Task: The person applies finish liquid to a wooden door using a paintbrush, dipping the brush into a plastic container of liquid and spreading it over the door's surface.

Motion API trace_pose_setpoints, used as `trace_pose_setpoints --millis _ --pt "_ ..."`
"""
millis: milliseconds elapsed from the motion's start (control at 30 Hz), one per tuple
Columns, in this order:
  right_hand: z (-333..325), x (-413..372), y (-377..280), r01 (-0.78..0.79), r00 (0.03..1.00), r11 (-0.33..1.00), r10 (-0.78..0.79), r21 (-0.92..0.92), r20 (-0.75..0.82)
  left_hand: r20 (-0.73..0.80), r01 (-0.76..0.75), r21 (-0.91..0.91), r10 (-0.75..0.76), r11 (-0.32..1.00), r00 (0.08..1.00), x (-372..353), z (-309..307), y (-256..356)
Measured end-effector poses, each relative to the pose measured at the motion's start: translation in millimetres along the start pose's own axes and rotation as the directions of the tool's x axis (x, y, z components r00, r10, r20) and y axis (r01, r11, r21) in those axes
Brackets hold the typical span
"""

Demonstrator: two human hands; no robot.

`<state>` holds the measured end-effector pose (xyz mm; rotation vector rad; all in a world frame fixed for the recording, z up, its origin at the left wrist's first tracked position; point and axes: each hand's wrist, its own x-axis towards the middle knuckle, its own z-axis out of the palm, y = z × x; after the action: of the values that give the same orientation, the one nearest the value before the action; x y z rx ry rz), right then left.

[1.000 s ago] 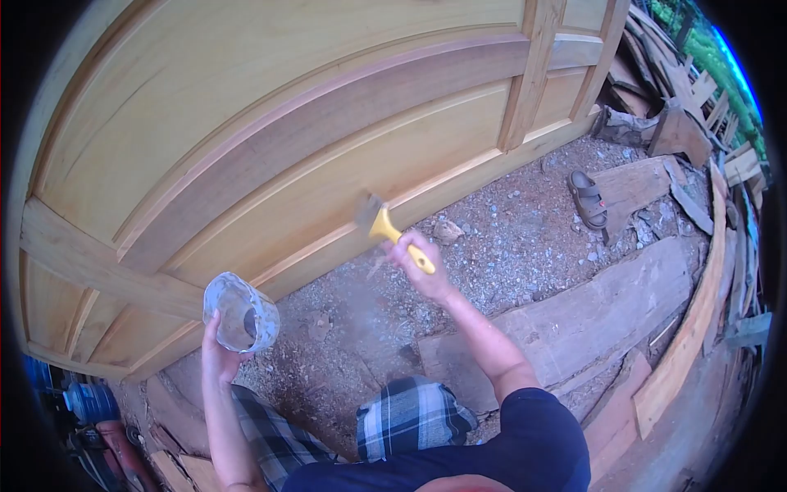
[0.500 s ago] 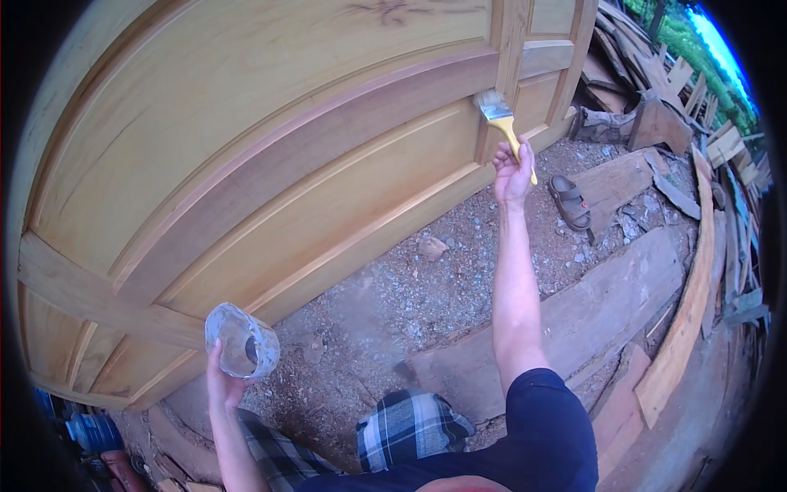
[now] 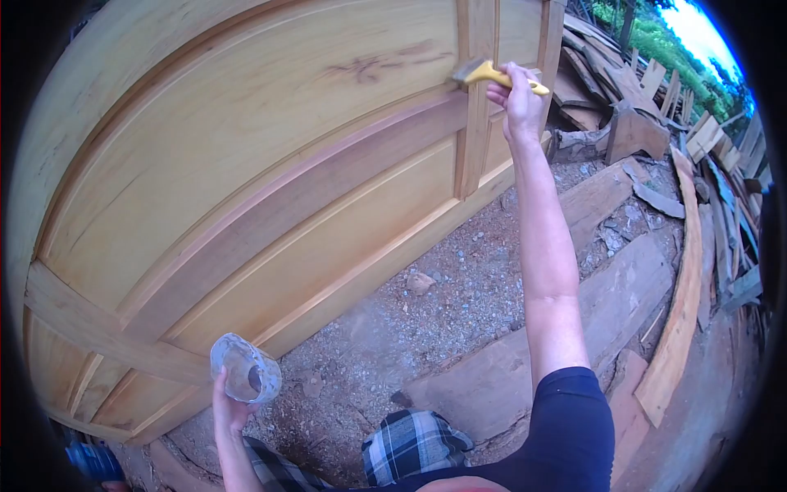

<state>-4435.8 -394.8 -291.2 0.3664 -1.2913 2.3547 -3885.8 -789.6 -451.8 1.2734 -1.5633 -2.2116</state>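
Observation:
My right hand (image 3: 521, 98) is closed around the yellow handle of a flat paintbrush (image 3: 485, 75). The bristles, a little blurred, meet the wooden door (image 3: 246, 156) at the upright beside the large upper panel. A dark knot mark shows on that panel, left of the brush. Low on the left, my left hand (image 3: 233, 407) grips a translucent plastic tub (image 3: 238, 366) from its side. The tub is tilted toward me, with whitish smears on its wall and a small dark patch inside.
Gravelly ground with a stone (image 3: 420, 284) lies below the door. Wide wooden slabs (image 3: 525, 369) and a long curved plank (image 3: 677, 303) stretch along the right. Stacked boards (image 3: 602, 70) stand at the back right. A blue object (image 3: 92, 461) sits at lower left.
My right hand has carried the brush upward from the lower panel's corner to the upper panel's edge, turning the handle nearly level. My left hand keeps the tub almost in place.

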Motion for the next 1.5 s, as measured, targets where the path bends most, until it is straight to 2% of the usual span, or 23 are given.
trace_pose_setpoints --millis 100,200,233,367,533,600,667,700,767,833,900,967,1000,1033,1067,1133,1167,1233,1267,1300,1367,1433,1500 --pt "60 63 -66 0.225 0.940 0.930 -0.286 0.290 0.186 0.006 -0.008 -0.003 0.008 1.000 1.000 5 15 0" --pt "89 101 -69 0.126 0.958 0.839 -0.241 0.529 0.153 0.061 -0.003 -0.018 0.004 1.000 0.998 2 23 4" --pt "80 99 -60 0.129 0.957 0.841 -0.244 0.526 0.156 0.108 0.006 -0.029 -0.003 1.000 0.994 3 24 5" --pt "-6 46 28 0.005 0.988 0.945 -0.055 0.328 0.144 0.082 -0.022 -0.027 0.024 0.999 0.996 5 24 0" --pt "-127 -68 123 -0.306 0.938 0.888 0.342 0.344 -0.048 0.043 -0.018 -0.012 0.019 1.000 0.999 -10 5 -1" --pt "-169 -97 156 -0.392 0.905 0.908 0.409 0.148 -0.118 0.058 -0.023 -0.007 0.024 1.000 0.998 -13 1 -2" --pt "-184 -98 155 -0.546 0.833 0.791 0.477 -0.277 -0.279 0.039 -0.020 -0.004 0.020 1.000 0.999 -16 1 0" --pt "-181 -85 151 -0.535 0.840 0.801 0.472 -0.268 -0.268 0.039 -0.038 -0.007 0.038 0.999 0.999 -19 4 5" --pt "-165 -53 138 -0.244 0.955 0.700 0.055 -0.671 -0.291 0.020 -0.023 0.067 0.021 0.997 1.000 -27 11 12" --pt "-102 -26 80 0.185 0.937 0.675 -0.340 -0.714 -0.078 0.043 -0.046 0.044 0.044 0.998 0.998 -23 13 17" --pt "-34 -12 31 0.398 0.857 0.536 -0.508 -0.744 0.092 0.075 -0.041 0.121 0.032 0.992 0.997 -17 14 27" --pt "44 -40 -13 0.571 0.784 0.558 -0.587 -0.602 0.200 0.103 -0.061 0.116 0.049 0.991 0.993 -23 31 44" --pt "84 -74 -37 0.620 0.781 0.624 -0.547 -0.476 0.302 0.133 -0.081 0.120 0.065 0.989 0.989 -21 39 52" --pt "115 -107 -51 0.703 0.711 0.534 -0.546 -0.470 0.444 0.123 -0.076 0.115 0.061 0.990 0.990 -19 44 58" --pt "141 -137 -54 0.790 0.605 0.536 -0.606 -0.297 0.516 0.172 -0.086 0.115 0.066 0.990 0.983 -17 46 64" --pt "172 -173 -72 0.721 0.444 0.667 -0.653 0.188 0.614 0.200 -0.106 0.116 0.081 0.988 0.976 -28 61 80" --pt "175 -170 -73 0.711 0.448 0.677 -0.646 0.192 0.618 0.189 -0.097 0.112 0.074 0.989 0.979 -25 66 87" --pt "175 -151 -78 0.460 0.364 0.837 -0.481 0.295 0.798 0.197 -0.082 0.180 0.045 0.980 0.979 -24 70 99" --pt "168 -130 -74 0.451 0.443 0.872 -0.404 0.191 0.801 0.233 -0.080 0.206 0.031 0.975 0.972 -18 65 104" --pt "157 -104 -71 0.293 0.583 0.938 -0.328 0.184 0.743 0.233 -0.078 0.197 0.031 0.977 0.972 -19 62 109" --pt "114 -44 -70 0.327 0.761 0.935 -0.348 0.140 0.547 0.246 -0.093 0.267 0.025 0.959 0.969 -34 54 118" --pt "76 12 -68 0.400 0.857 0.916 -0.387 0.036 0.340 0.268 -0.099 0.268 0.024 0.958 0.963 -40 44 127" --pt "57 50 -60 0.538 0.833 0.756 -0.546 -0.374 0.093 0.279 -0.092 0.287 0.009 0.953 0.960 -45 32 126"
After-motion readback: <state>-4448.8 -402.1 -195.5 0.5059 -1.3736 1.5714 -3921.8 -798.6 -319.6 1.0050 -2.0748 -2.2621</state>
